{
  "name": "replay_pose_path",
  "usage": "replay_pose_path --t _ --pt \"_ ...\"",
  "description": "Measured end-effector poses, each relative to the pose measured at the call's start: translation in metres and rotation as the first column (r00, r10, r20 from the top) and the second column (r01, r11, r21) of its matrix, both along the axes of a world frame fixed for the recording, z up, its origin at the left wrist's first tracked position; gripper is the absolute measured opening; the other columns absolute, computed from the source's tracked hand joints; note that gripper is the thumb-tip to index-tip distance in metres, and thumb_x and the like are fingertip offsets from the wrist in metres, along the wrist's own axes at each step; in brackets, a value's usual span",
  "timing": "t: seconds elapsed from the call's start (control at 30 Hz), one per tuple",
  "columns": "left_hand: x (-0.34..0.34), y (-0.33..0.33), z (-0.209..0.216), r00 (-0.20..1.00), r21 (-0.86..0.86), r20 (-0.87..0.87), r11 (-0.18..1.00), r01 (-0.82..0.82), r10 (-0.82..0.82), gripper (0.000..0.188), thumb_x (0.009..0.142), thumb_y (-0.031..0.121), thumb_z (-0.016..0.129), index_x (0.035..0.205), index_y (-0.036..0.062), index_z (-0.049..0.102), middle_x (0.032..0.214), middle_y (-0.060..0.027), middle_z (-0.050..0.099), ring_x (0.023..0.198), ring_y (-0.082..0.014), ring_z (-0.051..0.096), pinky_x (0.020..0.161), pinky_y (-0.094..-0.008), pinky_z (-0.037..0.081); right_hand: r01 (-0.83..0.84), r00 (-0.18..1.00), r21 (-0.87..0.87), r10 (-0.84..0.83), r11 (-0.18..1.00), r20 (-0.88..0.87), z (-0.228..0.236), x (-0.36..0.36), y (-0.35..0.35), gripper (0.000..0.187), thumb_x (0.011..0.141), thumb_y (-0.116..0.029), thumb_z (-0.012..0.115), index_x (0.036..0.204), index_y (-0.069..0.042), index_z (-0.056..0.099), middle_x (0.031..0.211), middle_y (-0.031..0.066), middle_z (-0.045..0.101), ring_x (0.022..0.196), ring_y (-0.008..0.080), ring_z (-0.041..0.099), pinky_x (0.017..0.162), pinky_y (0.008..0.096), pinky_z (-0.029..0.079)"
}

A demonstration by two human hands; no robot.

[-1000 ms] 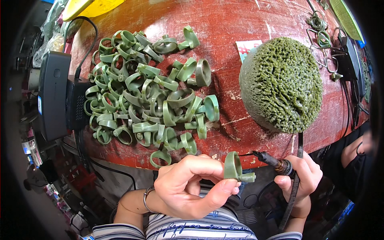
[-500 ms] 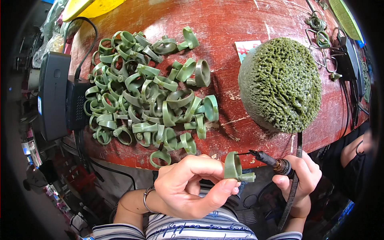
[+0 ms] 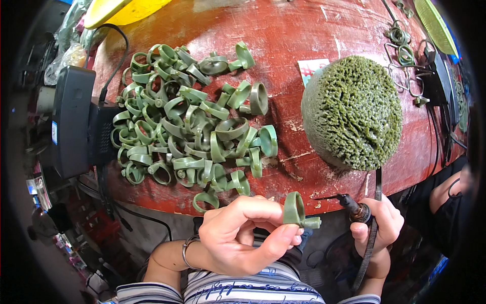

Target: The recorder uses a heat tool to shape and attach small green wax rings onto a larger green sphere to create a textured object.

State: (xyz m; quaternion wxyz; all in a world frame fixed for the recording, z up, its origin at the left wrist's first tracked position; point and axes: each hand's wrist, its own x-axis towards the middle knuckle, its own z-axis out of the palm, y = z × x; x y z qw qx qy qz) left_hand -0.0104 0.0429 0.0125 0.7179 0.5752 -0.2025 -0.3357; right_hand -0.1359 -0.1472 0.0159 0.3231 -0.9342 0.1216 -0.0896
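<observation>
My left hand (image 3: 248, 233) pinches a green wax ring (image 3: 292, 209) between thumb and fingers, its short stub pointing right. In my right hand (image 3: 382, 225) is a wax pen (image 3: 354, 206), a dark tool with a thin pointed tip aimed left. The tip stands a little apart from the ring's right side. A black flat strip (image 3: 372, 253) runs beside the pen and through my right hand, up toward the table edge. Further off, a large round block of green wax (image 3: 362, 116) with a pitted, porous top stands beyond my right hand.
A heap of similar green rings (image 3: 187, 126) spreads over the left of the red worn table (image 3: 283, 50). Black boxes with cables (image 3: 73, 121) stand at the left edge. Yellow basin (image 3: 131, 12), green basket (image 3: 435, 25) and a dark device (image 3: 441, 76) sit farther back. Another person's arm (image 3: 445, 190) shows at right.
The pen's tip has drawn away from the ring, toward the right and slightly nearer me. My left hand keeps the ring in almost the same place. The view has shifted slightly.
</observation>
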Motion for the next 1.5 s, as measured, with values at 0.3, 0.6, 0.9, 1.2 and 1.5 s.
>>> replay_pose_path --t 0.3,0.6,0.9,1.2,1.5 --pt "0.003 0.007 0.01 0.87 0.111 0.488 0.983 -0.145 0.074 0.023 0.069 -0.002 0.073 0.088 -0.0018 0.06 0.077 -0.0107 0.063 0.057 -0.0104 0.06 0.051 -0.0213 0.049 0.21 0.97 0.142 -0.225 0.967 0.092 -0.017 -0.014 0.01 0.052 0.08 -0.047 0.06 0.074 0.005 0.056 0.054 0.0082 0.048 0.044 0.0194 0.048 0.042 0.027 0.037" --pt "0.025 0.074 0.001 0.24 0.121 0.97 0.776 -0.619 0.041 0.033 0.057 -0.004 0.076 0.088 0.0046 0.065 0.074 -0.0026 0.051 0.052 -0.0149 0.049 0.044 -0.0248 0.04 0.27 0.956 0.124 -0.281 0.955 0.078 -0.02 -0.013 0.013 0.052 0.083 -0.047 0.055 0.073 0.003 0.058 0.052 0.0055 0.049 0.045 0.0178 0.05 0.046 0.0274 0.039" --pt "0.036 0.088 -0.019 0.063 0.017 0.998 0.811 -0.585 0.024 0.028 0.058 -0.006 0.074 0.083 0.0026 0.067 0.068 -0.0013 0.049 0.054 -0.0149 0.047 0.044 -0.0246 0.038 0.288 0.949 0.156 -0.303 0.945 0.083 -0.022 -0.013 0.013 0.052 0.082 -0.048 0.058 0.073 0.004 0.057 0.051 0.0022 0.045 0.042 0.011 0.046 0.043 0.0236 0.034" --pt "0.04 0.095 -0.018 0.081 0.041 0.997 0.809 -0.587 0.007 0.027 0.057 -0.006 0.072 0.083 0.001 0.067 0.067 -0.0018 0.048 0.053 -0.0148 0.045 0.043 -0.0249 0.035 0.279 0.947 0.221 -0.306 0.935 0.098 -0.022 -0.011 0.015 0.048 0.082 -0.043 0.06 0.075 0.004 0.057 0.051 0.0012 0.047 0.041 0.0078 0.047 0.042 0.021 0.034" --pt "0.038 0.093 0.006 0.159 0.013 0.981 0.786 -0.618 0.109 0.026 0.06 -0.008 0.073 0.084 0.0032 0.068 0.066 -0.003 0.05 0.053 -0.0153 0.05 0.044 -0.0247 0.04 0.242 0.949 0.285 -0.288 0.927 0.131 -0.021 -0.01 0.012 0.041 0.081 -0.036 0.064 0.076 0.004 0.057 0.053 0.0025 0.049 0.043 0.0079 0.05 0.041 0.0209 0.037"
